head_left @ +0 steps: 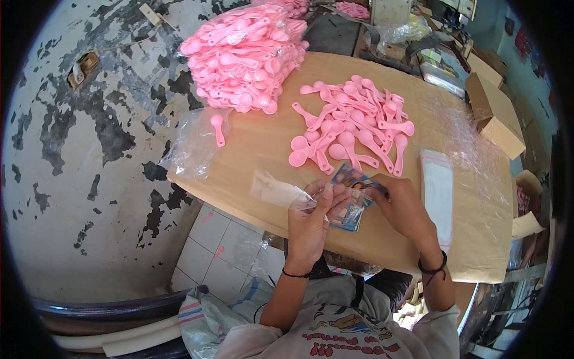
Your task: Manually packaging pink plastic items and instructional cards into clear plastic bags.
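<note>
Near the front edge of the table, my left hand is closed with thumb and fingers pinching a small clear plastic bag, which stretches out to the left. Beside it, my right hand has its fingers curled onto the edge of some blue printed cards. The cards sit between both hands, and my left fingertips partly cover them. Just beyond lies a loose pile of pink plastic scoops. To the right of my right hand rests a stack of flat clear bags.
A big clear sack of pink scoops stands at the back left, with one single scoop in front. Crumpled plastic film hangs over the left edge. An opened cardboard box stands at the right. A peeling wall borders the left.
</note>
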Motion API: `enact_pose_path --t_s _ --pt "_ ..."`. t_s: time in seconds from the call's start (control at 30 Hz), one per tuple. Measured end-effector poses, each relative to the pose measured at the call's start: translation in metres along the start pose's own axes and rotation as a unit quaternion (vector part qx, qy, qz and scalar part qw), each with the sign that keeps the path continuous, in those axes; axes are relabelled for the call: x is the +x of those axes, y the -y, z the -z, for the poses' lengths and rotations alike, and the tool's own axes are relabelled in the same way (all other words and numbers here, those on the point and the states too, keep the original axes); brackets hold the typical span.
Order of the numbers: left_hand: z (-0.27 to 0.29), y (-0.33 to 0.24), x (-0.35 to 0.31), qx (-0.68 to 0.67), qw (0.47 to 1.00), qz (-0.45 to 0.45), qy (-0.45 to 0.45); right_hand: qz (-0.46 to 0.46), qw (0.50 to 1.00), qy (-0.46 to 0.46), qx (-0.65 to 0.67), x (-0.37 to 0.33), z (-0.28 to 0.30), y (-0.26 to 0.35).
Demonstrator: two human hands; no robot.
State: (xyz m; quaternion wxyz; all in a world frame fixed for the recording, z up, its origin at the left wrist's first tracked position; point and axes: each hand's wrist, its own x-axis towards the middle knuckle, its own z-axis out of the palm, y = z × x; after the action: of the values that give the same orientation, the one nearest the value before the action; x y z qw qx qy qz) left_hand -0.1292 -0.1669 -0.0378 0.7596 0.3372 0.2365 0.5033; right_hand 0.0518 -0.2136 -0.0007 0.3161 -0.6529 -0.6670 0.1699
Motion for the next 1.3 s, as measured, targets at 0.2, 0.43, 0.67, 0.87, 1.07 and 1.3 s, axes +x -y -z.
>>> enact_pose_path --t_s 0.2,0.43,0.67,0.87,1.07,1.3 --pt "-0.01 -0.011 0.004 -0.084 0.996 0.022 -0.025 -0.139 0.981 -0.063 0.12 -0.042 0.012 0.008" --pt "-0.011 -0.003 -0.002 0.026 0.999 -0.024 0.004 -0.133 0.964 -0.099 0.209 -0.052 0.003 0.01" --pt "-0.019 0.001 -0.006 0.049 0.997 -0.042 -0.03 -0.142 0.941 -0.109 0.287 -0.055 0.0 0.011" --pt "-0.025 0.003 -0.012 0.073 0.997 -0.028 0.003 -0.061 0.953 -0.125 0.271 -0.053 -0.006 0.009" --pt "-0.018 0.001 -0.012 0.147 0.983 0.066 0.084 -0.08 0.977 -0.03 0.194 -0.057 0.007 0.013" --pt "-0.027 0.012 -0.021 0.129 0.971 -0.058 0.194 -0.038 0.958 -0.084 0.272 -0.057 -0.016 0.005"
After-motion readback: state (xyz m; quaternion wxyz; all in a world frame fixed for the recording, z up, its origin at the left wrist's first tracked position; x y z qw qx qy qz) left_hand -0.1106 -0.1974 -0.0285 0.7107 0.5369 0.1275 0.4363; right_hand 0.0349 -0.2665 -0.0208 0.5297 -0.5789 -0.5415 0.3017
